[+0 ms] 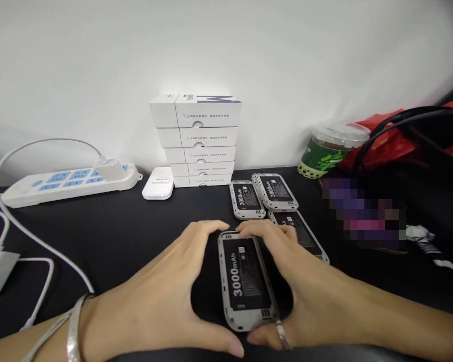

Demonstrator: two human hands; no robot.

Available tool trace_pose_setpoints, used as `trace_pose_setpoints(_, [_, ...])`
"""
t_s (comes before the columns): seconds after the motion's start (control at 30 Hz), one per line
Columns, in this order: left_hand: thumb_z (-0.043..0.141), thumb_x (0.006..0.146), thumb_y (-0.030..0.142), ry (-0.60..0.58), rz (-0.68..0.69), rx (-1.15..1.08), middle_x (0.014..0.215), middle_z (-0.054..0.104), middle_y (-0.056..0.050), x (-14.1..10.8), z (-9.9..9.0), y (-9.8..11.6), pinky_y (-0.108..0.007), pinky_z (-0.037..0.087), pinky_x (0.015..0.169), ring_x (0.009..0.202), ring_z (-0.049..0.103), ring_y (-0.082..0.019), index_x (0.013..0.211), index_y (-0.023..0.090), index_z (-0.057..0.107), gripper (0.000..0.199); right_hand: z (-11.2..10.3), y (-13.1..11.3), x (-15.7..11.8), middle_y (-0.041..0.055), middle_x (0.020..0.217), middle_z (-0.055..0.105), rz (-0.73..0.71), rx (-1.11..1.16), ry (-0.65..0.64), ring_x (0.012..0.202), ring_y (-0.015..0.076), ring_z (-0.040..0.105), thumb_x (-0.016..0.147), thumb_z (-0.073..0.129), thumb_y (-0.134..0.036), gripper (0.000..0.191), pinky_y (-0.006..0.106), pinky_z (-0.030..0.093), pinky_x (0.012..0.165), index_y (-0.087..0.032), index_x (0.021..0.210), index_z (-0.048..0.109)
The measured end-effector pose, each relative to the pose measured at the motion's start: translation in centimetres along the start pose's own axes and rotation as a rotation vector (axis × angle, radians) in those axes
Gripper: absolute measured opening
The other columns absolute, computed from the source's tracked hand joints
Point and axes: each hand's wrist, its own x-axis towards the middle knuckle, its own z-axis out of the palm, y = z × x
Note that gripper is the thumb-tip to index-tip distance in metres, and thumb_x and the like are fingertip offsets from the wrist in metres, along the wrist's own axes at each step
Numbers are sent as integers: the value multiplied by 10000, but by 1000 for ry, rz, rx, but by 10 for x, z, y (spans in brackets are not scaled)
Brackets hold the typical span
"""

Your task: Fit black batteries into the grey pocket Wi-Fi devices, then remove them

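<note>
Between my hands is a light grey, rounded device with its back uncovered, showing a black battery marked 3000mAh. My right hand spans its right side, fingers at the far edge and thumb by the near corner; it grips the device. On the left, my left hand curves around the device with thumb and fingers wide apart. Its index fingertip is close to the far edge; whether it touches cannot be told. Beyond lie similar devices: one at left, one at right, and another partly behind my right hand.
Several white boxes are stacked against the wall, beside a small white rounded case. A power strip with a plug and white cables is at left, near a white adapter. A lidded drink cup and red plastic bag are at right.
</note>
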Motion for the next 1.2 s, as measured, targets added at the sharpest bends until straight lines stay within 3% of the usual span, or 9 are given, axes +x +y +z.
trace_pose_setpoints(0.1, [919,635,607,17,17,-11,1511,426,-83,5,5,4,-517,524,1048,1351,502,-362,1493,413,118,1190,9,-2,13,108,1316,520,-126,10,-11,1278,317,478,579,927,-407,843,448,367,1095,-217,1250,453])
trace_pose_setpoints(0.23, [922,644,581,5,42,63,1514,422,-82,4,3,3,-546,506,1059,1365,474,-373,1486,404,94,1194,9,2,24,96,1318,531,-162,4,-63,1221,305,497,629,910,-509,800,452,383,1055,-224,1240,480])
trace_pose_setpoints(0.43, [915,610,456,61,25,124,1376,488,-113,6,5,8,-531,523,988,1208,552,-357,1367,273,225,1041,-3,-4,42,47,1102,534,78,95,-79,1035,280,525,542,946,-549,704,466,476,932,-234,963,478])
trace_pose_setpoints(0.63, [905,628,463,151,28,192,1376,457,-128,11,-8,-6,-565,469,1036,1256,514,-379,1359,271,202,1033,-12,-16,47,-2,1047,618,-105,337,71,949,187,635,857,722,-170,330,358,535,842,-274,1026,457])
trace_pose_setpoints(0.77, [865,686,499,182,74,252,1377,448,-121,15,-27,-30,-565,460,1047,1250,520,-378,1373,278,233,960,-31,-7,63,-41,898,669,-116,628,186,703,136,655,874,711,-208,341,270,519,605,-282,1098,466])
trace_pose_setpoints(0.87, [832,728,533,172,57,278,1411,445,-122,18,-40,-50,-596,408,1106,1300,482,-392,1405,279,256,925,-46,9,81,-19,900,659,-32,506,250,656,123,628,817,772,-278,302,268,493,577,-239,1032,564])
trace_pose_setpoints(1.03, [740,809,595,91,-6,305,1455,436,-137,21,-50,-68,-638,325,1169,1352,446,-409,1467,272,230,892,-42,28,103,-60,652,548,58,189,59,510,101,466,852,719,-302,130,295,433,553,-208,933,682])
trace_pose_setpoints(1.1, [716,829,580,76,-13,307,1457,433,-133,23,-52,-69,-635,301,1188,1358,451,-407,1474,270,215,874,-35,29,106,-35,720,602,34,166,60,607,142,548,775,809,-322,265,317,472,615,-209,978,683])
trace_pose_setpoints(1.2, [685,850,528,99,-6,309,1477,411,-133,25,-53,-69,-628,252,1217,1374,448,-398,1485,266,185,850,-28,27,107,62,1088,692,-71,-2,72,972,251,649,685,887,-356,504,386,519,833,-217,1109,653])
